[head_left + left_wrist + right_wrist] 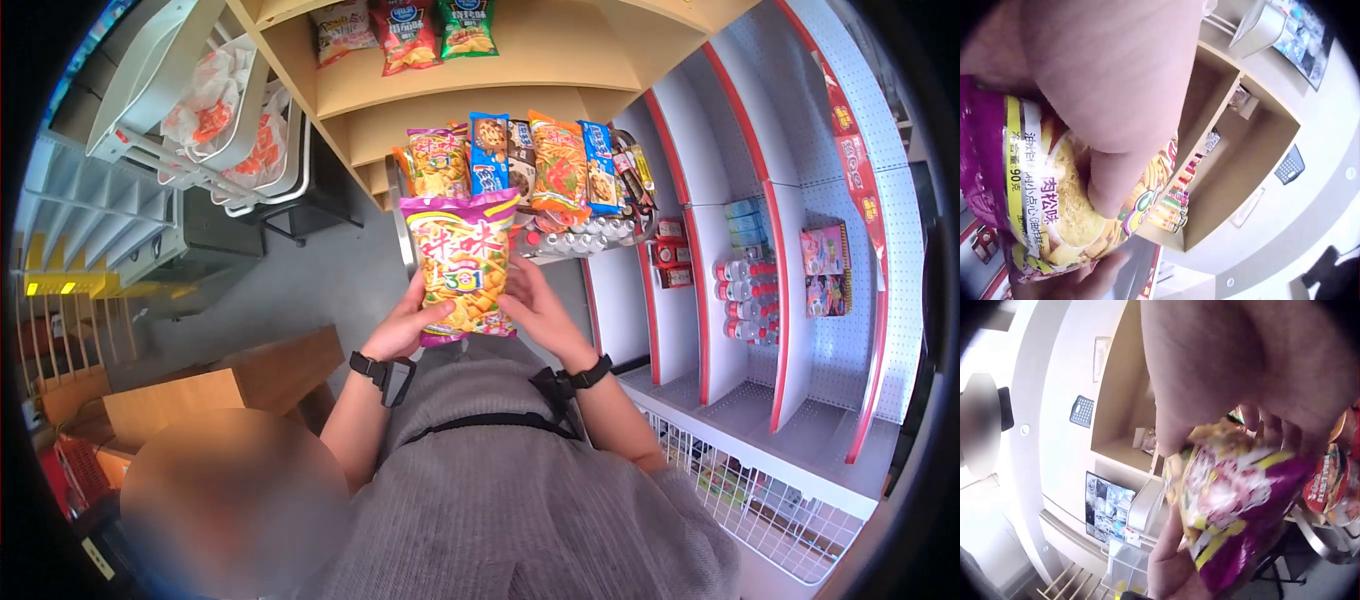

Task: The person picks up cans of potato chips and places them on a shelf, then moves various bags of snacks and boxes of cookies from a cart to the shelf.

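Observation:
Both hands grip a purple and yellow snack bag (466, 262) in front of the person's waist. On its lower left side, the left hand (402, 320) has its thumb across the front. The right hand (545, 315) holds the lower right side, thumb on the front too. Close up in the left wrist view, the left thumb (1110, 181) presses into the bag's printed face (1072, 206). From the right wrist, the bag (1235, 494) appears between the right hand (1241, 375) and the left hand (1175, 569). Fingers behind the bag are largely hidden.
Just beyond the bag, a cart holds another purple bag (437, 160), blue cookie packs (489, 150), an orange bag (558, 165) and bottles (575, 242). A wooden shelf (480, 95) with chip bags stands ahead. White shelving (690, 290) lines the right; white baskets (225, 130) stand left.

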Available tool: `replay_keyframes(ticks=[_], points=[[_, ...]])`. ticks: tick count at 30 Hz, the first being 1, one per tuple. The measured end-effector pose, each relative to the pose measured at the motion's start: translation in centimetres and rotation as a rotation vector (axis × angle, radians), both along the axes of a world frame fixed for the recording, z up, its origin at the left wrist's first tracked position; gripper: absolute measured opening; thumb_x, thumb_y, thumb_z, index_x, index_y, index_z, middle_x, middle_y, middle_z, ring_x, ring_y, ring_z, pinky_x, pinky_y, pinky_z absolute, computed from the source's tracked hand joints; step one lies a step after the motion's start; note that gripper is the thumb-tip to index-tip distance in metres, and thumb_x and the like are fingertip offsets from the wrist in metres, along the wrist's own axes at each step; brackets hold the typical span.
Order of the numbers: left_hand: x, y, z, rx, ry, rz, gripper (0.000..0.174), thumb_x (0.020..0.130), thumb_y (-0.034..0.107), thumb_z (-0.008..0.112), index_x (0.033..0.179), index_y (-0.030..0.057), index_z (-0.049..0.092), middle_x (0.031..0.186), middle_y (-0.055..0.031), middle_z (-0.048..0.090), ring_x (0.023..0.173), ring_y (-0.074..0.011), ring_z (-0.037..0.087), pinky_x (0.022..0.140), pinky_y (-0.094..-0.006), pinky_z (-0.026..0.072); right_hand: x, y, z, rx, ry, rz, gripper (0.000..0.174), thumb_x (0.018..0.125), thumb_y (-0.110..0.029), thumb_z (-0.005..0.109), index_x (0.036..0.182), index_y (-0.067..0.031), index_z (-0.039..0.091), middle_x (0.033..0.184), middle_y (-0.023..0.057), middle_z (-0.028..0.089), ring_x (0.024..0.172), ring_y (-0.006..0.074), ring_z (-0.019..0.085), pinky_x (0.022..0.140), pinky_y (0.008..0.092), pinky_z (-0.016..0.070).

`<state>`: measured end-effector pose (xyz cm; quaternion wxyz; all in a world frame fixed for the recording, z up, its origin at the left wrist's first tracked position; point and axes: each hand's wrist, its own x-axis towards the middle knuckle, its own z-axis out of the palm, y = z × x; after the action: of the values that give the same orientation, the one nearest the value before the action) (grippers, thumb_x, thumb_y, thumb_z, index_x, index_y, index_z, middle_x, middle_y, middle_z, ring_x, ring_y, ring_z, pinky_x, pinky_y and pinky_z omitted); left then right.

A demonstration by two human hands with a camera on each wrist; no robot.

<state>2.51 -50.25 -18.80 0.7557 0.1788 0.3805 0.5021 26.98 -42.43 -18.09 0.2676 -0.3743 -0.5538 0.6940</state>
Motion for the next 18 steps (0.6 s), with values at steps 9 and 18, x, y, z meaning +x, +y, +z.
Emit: replay_keyframes(ticks=[9, 18], points=[[3.1, -1.0, 1.7, 0.154, 0.16, 0.005, 0.107, 0.096, 0.011, 0.077, 0.169, 0.0102, -0.001, 0.162, -0.0142, 0.037, 0.147, -0.0243, 0.042, 0.12, -0.0384, 0.0393, -0.9, 0.3, 1.4, -0.188, 0.092, 0.004, 0.072, 0.094, -0.008, 0.078, 0.153, 0.0007, 0.037, 0.143, 0.0107, 0.059, 0.129, 0.0183, 0.06, 0.107, 0.0356, 0.0515], [8.1, 4.2, 3.5, 0.091, 0.199, 0.034, 0.083, 0.094, 0.005, 0.078, 0.161, 0.001, 0.03, 0.148, -0.0111, 0.056, 0.135, -0.0186, 0.056, 0.113, -0.035, 0.0477, 3.9, 4.7, 2.5, -0.173, 0.103, -0.064, 0.062, 0.1, -0.01, 0.072, 0.151, 0.001, 0.041, 0.14, 0.0094, 0.061, 0.125, 0.0168, 0.061, 0.105, 0.0342, 0.0519]])
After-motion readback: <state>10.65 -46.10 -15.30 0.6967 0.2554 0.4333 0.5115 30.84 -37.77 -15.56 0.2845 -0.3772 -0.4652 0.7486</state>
